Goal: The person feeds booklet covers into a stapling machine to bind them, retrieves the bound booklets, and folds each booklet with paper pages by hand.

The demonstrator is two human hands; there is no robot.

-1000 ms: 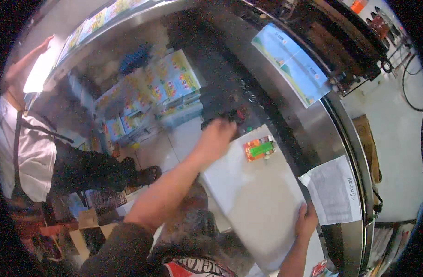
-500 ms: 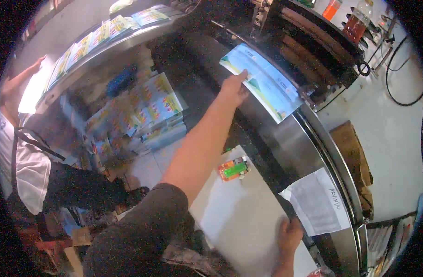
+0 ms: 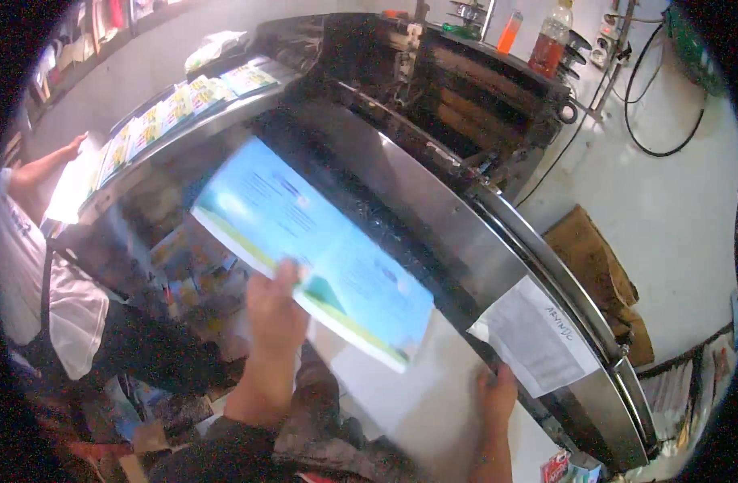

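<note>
A long light-blue printed sheet [image 3: 336,241], with green and yellow along its near edge, is in my left hand [image 3: 280,310]. I pinch that edge near the middle, and the sheet is tilted over the white tabletop [image 3: 441,394]. My right hand [image 3: 498,394] is at the tabletop's right edge, thumb and fingers slightly apart, with nothing visible between them. Beside it, a white paper with handwriting [image 3: 538,338] lies against the metal side of a machine [image 3: 433,193]. The sheet hides part of the tabletop.
Colourful printed sheets [image 3: 171,109] lie along a curved metal ledge, where another person's hand [image 3: 67,151] reaches in at left. Stacked prints [image 3: 192,266] sit below. Bottles of orange [image 3: 510,34] and reddish liquid [image 3: 550,44] stand at the back. Brown cardboard [image 3: 594,258] is at right.
My left hand has drawn the blue sheet off the machine's metal surface, toward me and to the left. It now covers the green and orange items seen on the tabletop before.
</note>
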